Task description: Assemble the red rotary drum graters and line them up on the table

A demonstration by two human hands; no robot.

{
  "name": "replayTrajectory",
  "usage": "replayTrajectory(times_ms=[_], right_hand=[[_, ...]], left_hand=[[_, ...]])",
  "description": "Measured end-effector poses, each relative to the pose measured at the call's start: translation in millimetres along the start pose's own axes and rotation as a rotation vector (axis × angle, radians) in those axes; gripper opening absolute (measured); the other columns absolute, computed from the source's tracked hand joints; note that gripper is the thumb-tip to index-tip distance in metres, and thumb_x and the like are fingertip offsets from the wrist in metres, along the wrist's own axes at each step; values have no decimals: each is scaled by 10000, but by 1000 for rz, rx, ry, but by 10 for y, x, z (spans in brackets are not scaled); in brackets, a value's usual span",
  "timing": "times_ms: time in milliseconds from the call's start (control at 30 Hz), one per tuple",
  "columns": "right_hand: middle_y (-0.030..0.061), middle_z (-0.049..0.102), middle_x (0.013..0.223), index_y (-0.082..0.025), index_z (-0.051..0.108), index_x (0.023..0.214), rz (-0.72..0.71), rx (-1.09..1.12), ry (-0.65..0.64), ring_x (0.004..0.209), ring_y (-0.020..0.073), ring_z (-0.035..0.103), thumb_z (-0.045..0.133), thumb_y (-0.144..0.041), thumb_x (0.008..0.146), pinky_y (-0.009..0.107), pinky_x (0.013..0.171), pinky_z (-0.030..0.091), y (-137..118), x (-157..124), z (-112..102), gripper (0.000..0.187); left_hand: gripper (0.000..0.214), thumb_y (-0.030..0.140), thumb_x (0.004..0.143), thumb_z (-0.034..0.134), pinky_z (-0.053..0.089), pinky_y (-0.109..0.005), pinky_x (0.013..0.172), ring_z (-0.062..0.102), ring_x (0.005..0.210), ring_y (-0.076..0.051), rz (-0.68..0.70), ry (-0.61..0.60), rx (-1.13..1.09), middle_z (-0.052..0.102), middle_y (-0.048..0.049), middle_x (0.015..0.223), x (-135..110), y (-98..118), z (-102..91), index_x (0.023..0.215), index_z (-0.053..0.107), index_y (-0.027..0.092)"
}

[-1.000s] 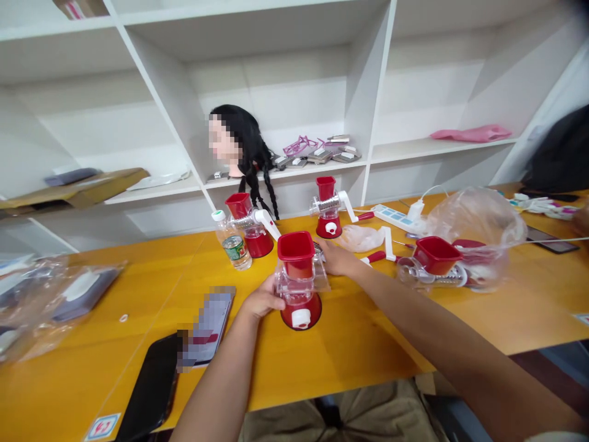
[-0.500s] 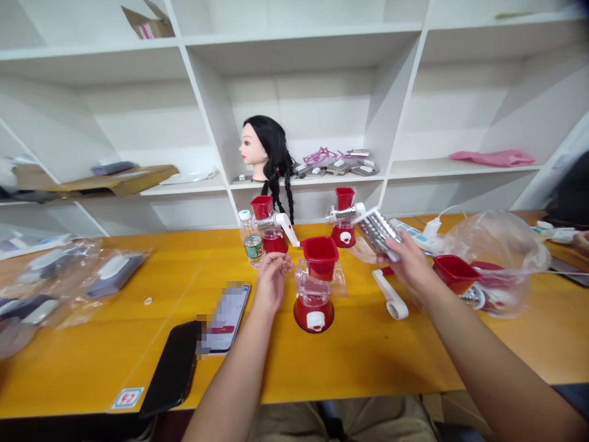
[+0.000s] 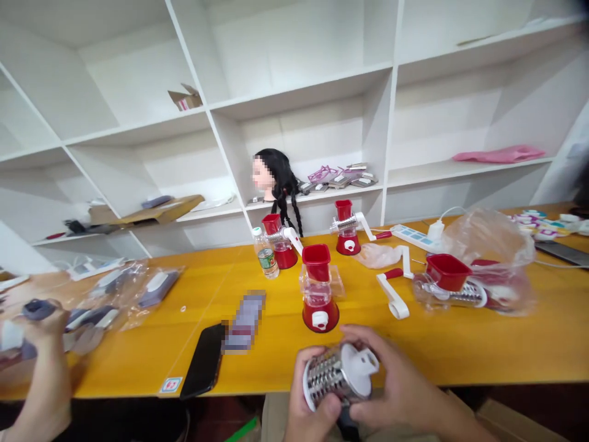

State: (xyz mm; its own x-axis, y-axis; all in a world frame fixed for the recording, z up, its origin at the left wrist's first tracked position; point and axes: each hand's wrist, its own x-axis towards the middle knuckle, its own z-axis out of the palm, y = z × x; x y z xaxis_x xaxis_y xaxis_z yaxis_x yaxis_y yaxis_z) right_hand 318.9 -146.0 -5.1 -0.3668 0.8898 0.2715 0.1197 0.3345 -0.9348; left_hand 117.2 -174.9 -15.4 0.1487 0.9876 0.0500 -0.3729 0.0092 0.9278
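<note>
A metal grater drum [image 3: 324,373] with a white end cap and stub is held low, over the table's front edge. My left hand [image 3: 301,402] grips it from the left, thumb across the perforated side. My right hand [image 3: 396,380] curls around the capped end at the right. Just beyond stands a rotary grater body [image 3: 318,294], with a red hopper, clear barrel and red base. To its right lies a white crank [image 3: 393,298] with a red handle.
Two assembled graters [image 3: 348,227] [image 3: 284,248] stand behind, one beside a water bottle [image 3: 267,258]. Another grater [image 3: 448,273] lies at right by a plastic bag [image 3: 497,239]. Phones [image 3: 205,356] lie at left. A co-worker's hand [image 3: 46,325] holds a grey item at far left.
The grater drum has come down and toward me in my right hand. My left hand has moved from beside the grater body and now holds the drum too. The view has shifted.
</note>
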Motion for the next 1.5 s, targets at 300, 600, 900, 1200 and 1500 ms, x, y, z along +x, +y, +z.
replayTrajectory(times_ms=[300,600,900,1200,1500], right_hand=[[152,486,1572,-301,347,1586,34,309,6,1425,385,489,907,-379,686,548,1204,345,142,-70,295,1063],[107,695,1227,-282,510,1229,113,158,306,1073,318,710,855,-444,765,512,966,561,267,224,-836,600],[111,723,1290,-269,489,1430,85,208,104,1188,309,703,859,-493,760,536,1072,520,406,966,-887,798],[77,606,1503,-306,714,1324,-80,-119,251,1440,336,505,550,-636,977,558,1240,339,470,959,-422,506],[32,682,1421,-319,728,1282,71,262,241,1443,336,503,575,-761,896,549,1267,283,540,990,-258,607]], left_hand=[[460,708,768,729,517,-471,1035,670,1183,-338,-89,110,-144,729,-88,1137,170,-437,247,1007,675,319],[486,501,787,818,418,-466,1108,557,1261,-317,309,261,445,616,-112,1325,810,271,-260,1163,615,270],[892,518,771,831,369,-464,1187,548,1373,-308,269,74,363,511,-162,1536,1628,121,-298,1489,375,248],[848,518,835,777,322,-421,1230,497,1443,-285,282,8,392,473,-154,1591,1530,161,-262,1521,361,244],[743,623,913,633,274,-441,1253,465,1462,-295,241,15,402,492,-134,1581,1476,111,-290,1509,389,251]])
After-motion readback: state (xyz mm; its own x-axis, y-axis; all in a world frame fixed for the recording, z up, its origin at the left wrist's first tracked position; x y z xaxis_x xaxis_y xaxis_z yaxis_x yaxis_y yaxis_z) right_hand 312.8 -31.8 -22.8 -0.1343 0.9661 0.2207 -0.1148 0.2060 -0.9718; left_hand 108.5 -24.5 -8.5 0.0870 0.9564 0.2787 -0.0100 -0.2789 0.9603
